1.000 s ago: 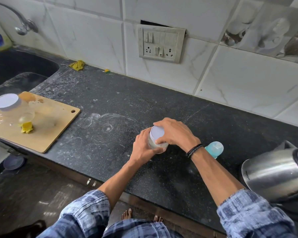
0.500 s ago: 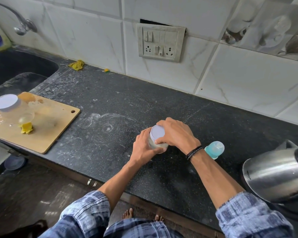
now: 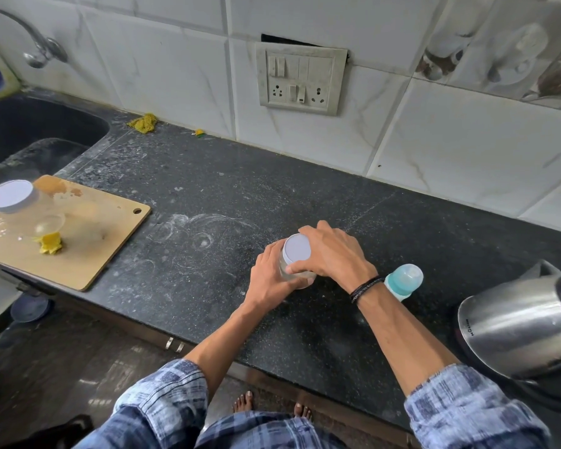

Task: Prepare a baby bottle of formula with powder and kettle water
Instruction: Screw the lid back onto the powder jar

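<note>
Grip on the jar [image 3: 302,277] unchanged
Left hand [image 3: 269,280] holds its body, right hand [image 3: 334,254] curls round the lid [image 3: 297,251]; baby bottle [image 3: 404,281] just right.

home kitchen, sink [image 3: 39,124], tap [image 3: 42,50], kettle [image 3: 518,325], granite ctr [image 3: 272,176]

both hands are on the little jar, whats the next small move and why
Probably twist the white lid off: the right hand grips it while the left hand holds the jar steady on the counter. It looks closed, and the baby bottle nearby awaits powder.
</note>
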